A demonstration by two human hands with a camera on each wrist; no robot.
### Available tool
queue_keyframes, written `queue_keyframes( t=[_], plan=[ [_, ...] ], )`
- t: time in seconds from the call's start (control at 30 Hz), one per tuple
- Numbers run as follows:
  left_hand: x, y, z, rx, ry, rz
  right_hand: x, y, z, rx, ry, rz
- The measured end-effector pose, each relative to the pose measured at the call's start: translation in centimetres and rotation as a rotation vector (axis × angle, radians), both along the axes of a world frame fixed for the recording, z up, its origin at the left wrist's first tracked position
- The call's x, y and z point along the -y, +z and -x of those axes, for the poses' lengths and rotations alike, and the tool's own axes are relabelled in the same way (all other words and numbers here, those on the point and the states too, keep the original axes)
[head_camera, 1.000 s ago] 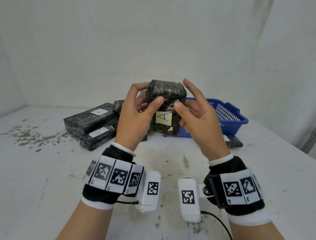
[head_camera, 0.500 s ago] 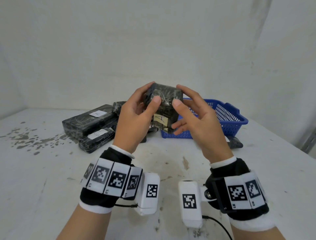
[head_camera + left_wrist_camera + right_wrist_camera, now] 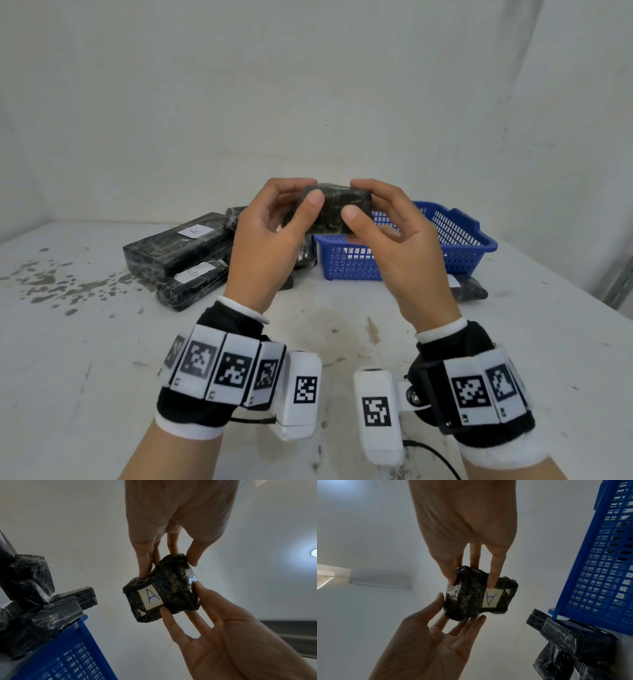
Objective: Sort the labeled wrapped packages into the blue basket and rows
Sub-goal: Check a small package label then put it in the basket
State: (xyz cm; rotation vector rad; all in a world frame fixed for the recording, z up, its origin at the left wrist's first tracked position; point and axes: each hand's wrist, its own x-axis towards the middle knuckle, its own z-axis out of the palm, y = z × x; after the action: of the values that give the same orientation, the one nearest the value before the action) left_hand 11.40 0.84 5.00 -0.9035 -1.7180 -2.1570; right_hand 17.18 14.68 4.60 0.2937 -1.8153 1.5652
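A small black wrapped package (image 3: pixel 334 212) is held in the air between both hands, in front of the blue basket (image 3: pixel 459 240). My left hand (image 3: pixel 305 192) pinches its left end with thumb and fingers. My right hand (image 3: pixel 359 198) pinches its right end the same way. In the head view the label is hidden underneath. The left wrist view shows the package (image 3: pixel 173 592) with a white label reading A on its underside. In the right wrist view the same package (image 3: pixel 467 599) sits between the fingers of both hands.
Several black wrapped packages lie stacked left of the basket: a long one labelled A (image 3: pixel 174 246) and a smaller labelled one (image 3: pixel 191 284) in front. Another package (image 3: pixel 469 291) lies by the basket's right front corner. The white table (image 3: pixel 85 359) is stained at the left.
The package was upright with its A label facing me. Both hands have tipped it forward, so it now lies flat with the label turned underneath.
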Motion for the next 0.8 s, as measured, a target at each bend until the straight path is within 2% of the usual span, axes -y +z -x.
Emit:
queue_keyframes(
  t=[0.1, 0.17, 0.27, 0.57, 0.8],
  plan=[
    [-0.17, -0.04, -0.1, 0.074, -0.033, 0.035, 0.12, -0.02, 0.01, -0.052, 0.015, 0.026],
    [-0.11, 0.06, -0.17, 0.133, -0.11, -0.004, 0.23, -0.07, 0.04, -0.05, 0.022, 0.035],
    [0.01, 0.25, -0.2, 0.132, -0.146, -0.054, 0.06, -0.07, 0.05, -0.033, 0.026, 0.068],
    [-0.14, 0.11, -0.02, 0.248, -0.118, -0.052, -0.01, 0.1, -0.21, -0.024, 0.066, 0.122],
    [-0.14, 0.24, -0.29, 0.248, -0.097, -0.02, -0.16, -0.09, 0.13, 0.096, 0.068, 0.168]
  ],
)
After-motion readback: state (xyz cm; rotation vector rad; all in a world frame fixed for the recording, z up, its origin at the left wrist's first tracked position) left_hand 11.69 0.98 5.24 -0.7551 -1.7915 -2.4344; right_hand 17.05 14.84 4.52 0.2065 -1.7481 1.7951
